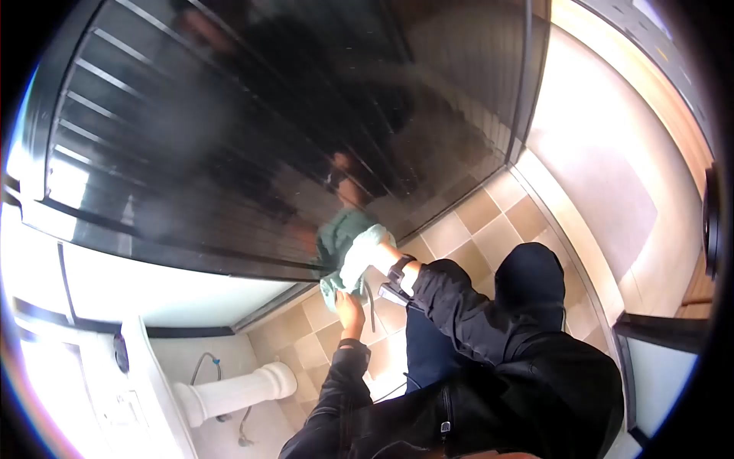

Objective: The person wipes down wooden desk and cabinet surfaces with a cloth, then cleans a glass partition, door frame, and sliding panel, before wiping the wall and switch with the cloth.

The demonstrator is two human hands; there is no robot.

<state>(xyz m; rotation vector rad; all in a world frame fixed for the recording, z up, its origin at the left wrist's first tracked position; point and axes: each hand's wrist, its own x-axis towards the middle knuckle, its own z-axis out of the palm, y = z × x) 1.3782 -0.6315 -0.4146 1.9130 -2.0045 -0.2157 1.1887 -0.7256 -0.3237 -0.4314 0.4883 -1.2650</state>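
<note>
One crumpled, light-green fabric cloth [359, 256]: lay bunched between both hands, seemingly touching the lower edge of a broad, glossy black panel [290, 138].
Bare left hand [349, 308]: grasped the lower end of the cloth, usefully placed for gathering loose folds.
Bare right hand [386, 254]: reached into the upper folds, close to the panel; could not tell how the fingers gripped (washed out by glare, partly covered).
Glossy surface: called, probably, for flat, even contact through a smooth pad of fabric.
Dark band on the right wrist [401, 269]: needed keeping clear, to avoid scratches.
Beige-and-brown tiled floor [497, 237]: spread below, making a lifted cloth corner wise.
</note>
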